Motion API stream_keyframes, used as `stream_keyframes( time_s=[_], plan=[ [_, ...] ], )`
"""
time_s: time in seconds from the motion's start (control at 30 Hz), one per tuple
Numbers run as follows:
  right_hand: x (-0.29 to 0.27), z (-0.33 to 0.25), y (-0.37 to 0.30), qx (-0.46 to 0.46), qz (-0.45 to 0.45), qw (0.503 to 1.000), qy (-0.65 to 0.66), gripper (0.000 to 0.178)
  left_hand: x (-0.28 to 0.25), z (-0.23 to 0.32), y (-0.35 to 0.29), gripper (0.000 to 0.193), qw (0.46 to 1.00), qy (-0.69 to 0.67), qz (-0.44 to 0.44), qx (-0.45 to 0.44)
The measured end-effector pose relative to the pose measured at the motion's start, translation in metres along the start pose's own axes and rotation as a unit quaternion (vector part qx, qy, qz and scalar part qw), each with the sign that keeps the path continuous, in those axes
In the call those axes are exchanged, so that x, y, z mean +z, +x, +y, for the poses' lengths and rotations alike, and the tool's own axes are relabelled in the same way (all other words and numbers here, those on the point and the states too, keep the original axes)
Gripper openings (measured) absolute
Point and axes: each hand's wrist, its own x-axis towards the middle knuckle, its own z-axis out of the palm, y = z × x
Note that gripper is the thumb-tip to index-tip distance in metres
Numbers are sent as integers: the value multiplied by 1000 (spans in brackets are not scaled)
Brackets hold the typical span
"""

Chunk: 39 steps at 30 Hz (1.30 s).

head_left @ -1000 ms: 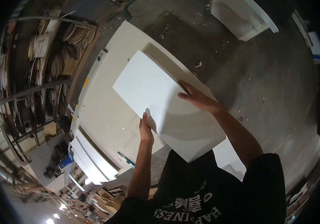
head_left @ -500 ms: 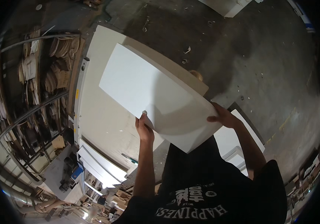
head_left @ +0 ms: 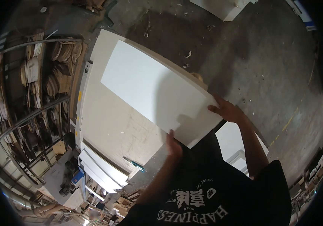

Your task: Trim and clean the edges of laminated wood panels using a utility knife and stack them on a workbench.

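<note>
A long white panel (head_left: 139, 79) lies along the far side of a beige work table (head_left: 124, 128), its right end reaching past the table toward my body. My right hand (head_left: 227, 111) grips that end at its far corner, thumb on the upper face and the other fingers along the edge. At the near long edge, close to the right end, is my left hand (head_left: 174, 146). Its thumb points up beside the edge; the other fingers are blurred and partly hidden, so its grip is unclear. Shadows of my head and hand fall across the panel.
Several white boards (head_left: 103, 169) are stacked by the table's near-left corner, with a green-handled tool (head_left: 134, 164) beside them. More white pieces (head_left: 229, 141) lie under my right arm. A rack of curved wooden parts (head_left: 56, 71) stands left. Scraps (head_left: 188, 55) litter the floor.
The panel has come down from a tilt to lie flatter over the table. My left hand has slid right along its near edge, while my right hand stays at the end.
</note>
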Motion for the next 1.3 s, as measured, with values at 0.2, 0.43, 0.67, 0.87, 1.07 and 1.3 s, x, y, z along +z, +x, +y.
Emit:
stream_keyframes(
  time_s=[0.2, 0.43, 0.67, 0.87, 1.07, 1.3],
  plan=[
    [-1, 3, -5, -8, -30, 999, 26, 66, 13, -12, -15, 66, 992, -75, -50, -85],
    [2, 23, 12, 26, -37, 999, 28, 73, -4, -42, 0, 66, 987, -145, -64, -39],
    [-9, 43, 15, -3, -34, 999, -34, 65, -70, 27, -6, 71, 970, 127, -140, 150],
    [-14, 1, 28, -250, 183, 947, -87, 55, -266, 46, -8, 62, 745, 420, 437, 278],
    [110, -142, 30, -398, 185, 893, -101, 41, -361, 29, -19, 78, 792, 424, 398, 187],
    [432, -150, 7, -334, -86, 907, -240, 27, -361, 71, 22, 77, 830, 405, 211, 320]
  ],
)
